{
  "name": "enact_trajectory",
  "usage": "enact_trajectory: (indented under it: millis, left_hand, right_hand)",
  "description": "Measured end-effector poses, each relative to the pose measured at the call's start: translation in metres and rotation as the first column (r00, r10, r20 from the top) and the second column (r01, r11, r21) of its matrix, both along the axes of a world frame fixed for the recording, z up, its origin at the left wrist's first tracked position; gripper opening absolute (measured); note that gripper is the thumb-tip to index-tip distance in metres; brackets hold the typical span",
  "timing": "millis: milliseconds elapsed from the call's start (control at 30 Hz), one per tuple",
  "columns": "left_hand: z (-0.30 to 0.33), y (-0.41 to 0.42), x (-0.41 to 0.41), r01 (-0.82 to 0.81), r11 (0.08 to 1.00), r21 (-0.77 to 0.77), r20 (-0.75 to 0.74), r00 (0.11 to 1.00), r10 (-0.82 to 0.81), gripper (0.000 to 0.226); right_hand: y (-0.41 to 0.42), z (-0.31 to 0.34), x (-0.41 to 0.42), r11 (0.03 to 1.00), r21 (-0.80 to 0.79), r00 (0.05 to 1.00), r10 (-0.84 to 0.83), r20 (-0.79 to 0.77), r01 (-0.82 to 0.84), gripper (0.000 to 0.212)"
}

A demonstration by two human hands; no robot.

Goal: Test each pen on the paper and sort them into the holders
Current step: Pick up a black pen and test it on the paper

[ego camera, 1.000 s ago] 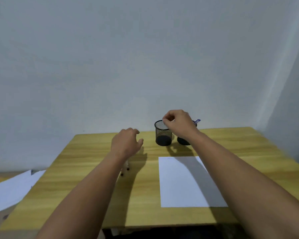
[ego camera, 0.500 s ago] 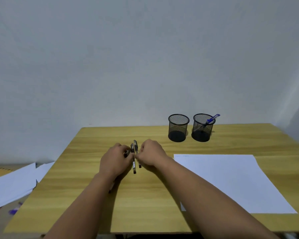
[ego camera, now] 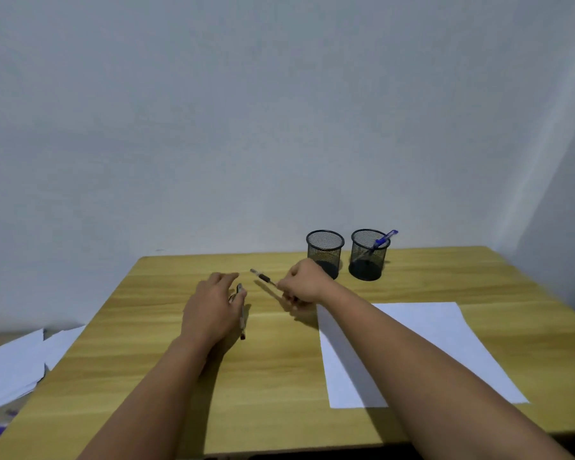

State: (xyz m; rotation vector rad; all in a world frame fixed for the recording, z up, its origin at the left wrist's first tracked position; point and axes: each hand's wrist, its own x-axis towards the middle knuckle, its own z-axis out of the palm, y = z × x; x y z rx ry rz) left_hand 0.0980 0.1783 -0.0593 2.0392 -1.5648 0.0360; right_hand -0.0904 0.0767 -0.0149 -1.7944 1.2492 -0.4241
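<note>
My right hand (ego camera: 302,286) grips a black pen (ego camera: 263,277) by one end, and the pen's other end points up and to the left above the table. My left hand (ego camera: 213,307) rests over another pen (ego camera: 242,318) that lies on the wood, fingers loosely spread; part of that pen is hidden under the hand. A white sheet of paper (ego camera: 425,346) lies to the right of both hands. Two black mesh holders stand at the back: the left holder (ego camera: 325,252) looks empty, the right holder (ego camera: 369,254) contains a blue pen (ego camera: 384,240).
The wooden table (ego camera: 279,386) ends near the wall at the back. Loose white papers (ego camera: 17,363) lie on a lower surface off the table's left edge. A wall stands close on the right.
My right hand has lifted one pen away from the group and moved right toward the holders. My left hand stays over the remaining pen.
</note>
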Motion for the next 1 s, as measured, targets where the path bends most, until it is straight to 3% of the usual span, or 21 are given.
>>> enact_trajectory:
  millis: [100,233,367,567,767,833,933,1000]
  left_hand:
    - [0.018,-0.002,-0.013,0.107,0.992,-0.060,0.080,0.992,-0.102,0.052]
    - [0.038,-0.005,-0.041,0.221,0.969,-0.109,0.120,0.971,-0.208,0.021]
    - [0.055,-0.007,-0.074,0.318,0.925,-0.205,0.044,0.948,-0.316,0.014]
    - [0.077,-0.010,-0.117,0.380,0.901,-0.211,-0.069,0.913,-0.401,0.018]
    - [0.078,-0.017,-0.144,0.396,0.911,-0.116,-0.115,0.905,-0.409,0.021]
    - [0.070,-0.017,-0.148,0.369,0.929,0.001,-0.098,0.925,-0.367,0.025]
    - [0.041,-0.005,-0.128,0.269,0.950,0.156,-0.068,0.963,-0.261,0.024]
    - [0.024,0.004,-0.109,0.172,0.975,0.141,-0.035,0.985,-0.169,0.023]
  right_hand:
    - [0.004,0.018,-0.029,0.989,0.148,0.976,-0.016,0.216,-0.016,0.012]
    - [0.012,0.036,-0.062,0.981,0.193,0.943,-0.070,0.326,0.006,0.012]
    - [0.022,0.047,-0.081,0.956,0.274,0.790,-0.244,0.563,0.100,0.015]
    - [0.023,0.053,-0.090,0.931,0.160,0.714,-0.354,0.604,0.327,0.032]
    - [0.022,0.045,-0.101,0.926,0.127,0.731,-0.360,0.580,0.356,0.045]
    - [0.008,0.044,-0.113,0.835,0.156,0.646,-0.514,0.564,0.528,0.050]
    - [-0.026,0.051,-0.171,0.595,0.260,0.379,-0.732,0.566,0.760,0.051]
    - [-0.038,0.057,-0.210,0.575,0.216,0.376,-0.731,0.569,0.789,0.047]
